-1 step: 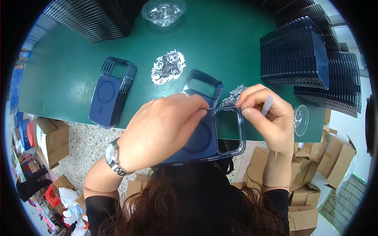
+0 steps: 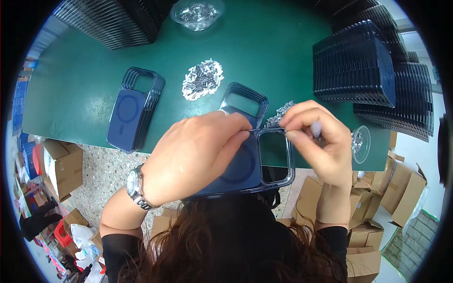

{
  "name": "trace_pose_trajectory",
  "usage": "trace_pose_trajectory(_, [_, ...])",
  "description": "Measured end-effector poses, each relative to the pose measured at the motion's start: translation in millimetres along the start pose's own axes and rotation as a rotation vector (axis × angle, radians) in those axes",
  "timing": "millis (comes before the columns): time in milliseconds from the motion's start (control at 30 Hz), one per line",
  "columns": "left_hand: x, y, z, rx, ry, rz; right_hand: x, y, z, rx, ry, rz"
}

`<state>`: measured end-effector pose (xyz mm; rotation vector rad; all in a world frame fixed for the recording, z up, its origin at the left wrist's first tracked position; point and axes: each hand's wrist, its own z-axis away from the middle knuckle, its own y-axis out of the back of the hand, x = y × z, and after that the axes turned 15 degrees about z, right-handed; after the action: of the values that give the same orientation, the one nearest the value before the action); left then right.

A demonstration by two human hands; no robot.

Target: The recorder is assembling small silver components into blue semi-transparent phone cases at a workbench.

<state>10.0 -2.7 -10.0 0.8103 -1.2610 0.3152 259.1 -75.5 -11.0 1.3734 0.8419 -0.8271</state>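
Observation:
A blue phone case with a clear frame and a large camera cutout is held sideways before me, past the table's near edge. My left hand, closed, grips its upper edge between thumb and fingers. At the corner beside the cutout, my right hand pinches the frame's edge; any small part between the fingertips is hidden. A small whitish translucent piece shows among that hand's curled fingers, blurred. Behind my hands lie a stack of similar cases and a pile of small grey metallic pieces.
Another case stack lies left on the green table, near a pile of silvery and dark pieces. Clear bowls hold more. Tall case stacks stand at the back; cardboard boxes crowd the floor.
My right fingertips have shifted slightly left along the case's edge, and the whitish piece has turned in the hand. My left hand keeps its grip on the case.

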Motion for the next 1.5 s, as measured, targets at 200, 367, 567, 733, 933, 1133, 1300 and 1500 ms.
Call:
trace_pose_trajectory(200, [-8, -2, 1, 0.049, -0.070, 0.001, -11, -13, -19, -0.003, 0.621, 0.824])
trace_pose_trajectory(367, [-10, 1, 0, 0.041, -0.040, 0.012, -13, -19, -22, -0.049, 0.656, 1.007])
trace_pose_trajectory(567, [-8, 4, 0, 0.046, -0.008, -0.031, -10, -28, -22, -0.010, 0.530, 0.936])
trace_pose_trajectory(733, [-16, 1, 1, 0.052, -0.039, -0.102, -16, -29, -25, -0.146, 0.421, 0.730])
trace_pose_trajectory(933, [-24, -1, 5, 0.069, -0.100, -0.143, -18, -27, -22, -0.188, 0.318, 0.547])
trace_pose_trajectory(1133, [-25, 2, 7, 0.082, -0.091, -0.131, -31, -27, -16, -0.213, 0.445, 1.014])
trace_pose_trajectory(1300, [-20, 1, 8, 0.137, -0.104, -0.207, -30, -34, -17, -0.138, 0.493, 1.135])
trace_pose_trajectory(1500, [-17, 3, 10, 0.179, -0.077, -0.261, -19, -46, -22, -0.001, 0.557, 1.138])
